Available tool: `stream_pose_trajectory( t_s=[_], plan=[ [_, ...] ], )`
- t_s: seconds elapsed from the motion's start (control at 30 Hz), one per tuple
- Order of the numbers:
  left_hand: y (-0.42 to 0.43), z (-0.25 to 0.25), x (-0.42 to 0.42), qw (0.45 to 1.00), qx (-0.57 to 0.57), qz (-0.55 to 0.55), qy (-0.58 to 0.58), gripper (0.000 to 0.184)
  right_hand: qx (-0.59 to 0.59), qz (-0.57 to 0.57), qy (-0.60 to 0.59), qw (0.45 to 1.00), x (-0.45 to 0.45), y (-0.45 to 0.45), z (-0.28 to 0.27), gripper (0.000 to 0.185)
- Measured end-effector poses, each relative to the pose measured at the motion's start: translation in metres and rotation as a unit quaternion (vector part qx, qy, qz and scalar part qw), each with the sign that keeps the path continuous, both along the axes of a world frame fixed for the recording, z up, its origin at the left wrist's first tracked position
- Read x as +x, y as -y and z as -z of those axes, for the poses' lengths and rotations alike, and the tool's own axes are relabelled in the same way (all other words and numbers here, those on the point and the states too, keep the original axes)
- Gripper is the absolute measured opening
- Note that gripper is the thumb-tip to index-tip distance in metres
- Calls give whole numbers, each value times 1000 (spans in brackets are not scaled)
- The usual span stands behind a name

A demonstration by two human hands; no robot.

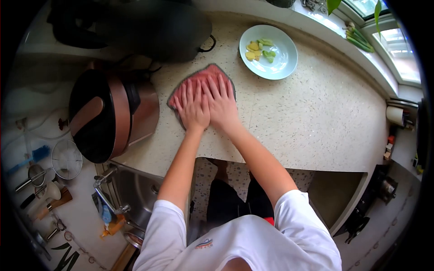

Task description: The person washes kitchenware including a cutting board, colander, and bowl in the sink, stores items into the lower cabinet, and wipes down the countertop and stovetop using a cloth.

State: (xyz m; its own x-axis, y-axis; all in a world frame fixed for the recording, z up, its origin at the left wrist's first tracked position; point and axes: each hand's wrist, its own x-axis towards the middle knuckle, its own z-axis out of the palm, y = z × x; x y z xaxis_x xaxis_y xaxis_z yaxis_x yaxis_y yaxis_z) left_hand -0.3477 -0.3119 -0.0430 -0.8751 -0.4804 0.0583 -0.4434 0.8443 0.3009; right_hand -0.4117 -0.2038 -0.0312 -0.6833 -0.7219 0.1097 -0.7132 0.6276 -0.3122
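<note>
A red cloth (211, 71) with a grey edge lies spread on the speckled counter (289, 117). My left hand (193, 107) rests flat on its left part, fingers stretched forward. Beside it, touching along the thumb side, my right hand (220, 101) presses flat on the cloth's right part. Neither hand grips anything. Part of the cloth is hidden under both palms. To the right and a little farther off stands a pale blue plate (285, 58) holding yellow slices and pieces of green vegetable.
A copper and black rice cooker (118, 115) stands left of the cloth, with a dark blurred object (153, 31) behind. Below left is a steel sink (135, 189) with a faucet (106, 180). Spring onions (359, 38) lie on the windowsill. Utensils and a strainer (66, 159) hang at left.
</note>
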Motion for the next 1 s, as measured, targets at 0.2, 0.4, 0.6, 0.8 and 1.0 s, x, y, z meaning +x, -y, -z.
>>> stream_pose_trajectory(
  t_s=[0.2, 0.4, 0.6, 0.8, 1.0],
  plan=[
    [-25, 5, -61, 999, -11, 26, -21, 60, -33, 58, -27, 997, -51, -23, 15, 64],
    [-101, -5, -42, 992, -2, 125, -2, 65, -21, 118, -20, 993, -18, -107, 7, 62],
    [-185, -7, -13, 987, 10, 154, 33, 69, -238, 206, 117, 942, -20, -202, -22, 40],
    [-220, -16, -10, 986, 34, 140, 79, 74, -360, 406, 474, 694, -138, -186, -57, 49],
    [-218, -24, -12, 988, 53, 126, 66, 71, -403, 341, 459, 714, -164, -158, -25, 39]
  ],
)
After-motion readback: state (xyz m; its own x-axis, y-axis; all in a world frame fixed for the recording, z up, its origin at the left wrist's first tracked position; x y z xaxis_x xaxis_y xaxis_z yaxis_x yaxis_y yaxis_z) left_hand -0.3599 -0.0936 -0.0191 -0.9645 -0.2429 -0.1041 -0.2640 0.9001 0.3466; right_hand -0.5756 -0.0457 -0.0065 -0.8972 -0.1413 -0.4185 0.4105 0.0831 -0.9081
